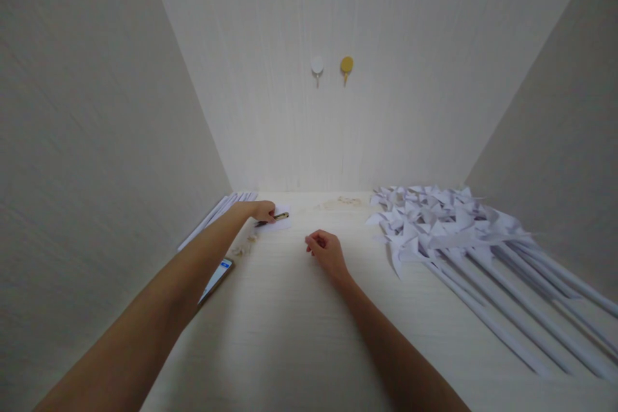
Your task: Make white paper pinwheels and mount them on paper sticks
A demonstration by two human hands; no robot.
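Observation:
My left hand point(264, 211) reaches to the far left of the pale table, its fingers closed on a slim tool with dark and gold-coloured parts point(280, 215); its exact kind is too small to tell. Beneath the tool lies white paper point(286, 224). Nearer the middle, my right hand point(327, 252) hovers over or rests on the table with curled fingers, and nothing shows between the fingertips. On the right lies a heap of white paper pinwheels point(425, 219) with rolled paper sticks point(502, 296) pointing towards me.
A lit phone point(215, 280) lies beside my left forearm, partly hidden by it. White paper strips or rolls point(207, 222) line the left wall. Small pale scraps point(245, 246) sit near my left wrist. A white hook point(317, 66) and a yellow hook point(346, 65) hang on the back wall.

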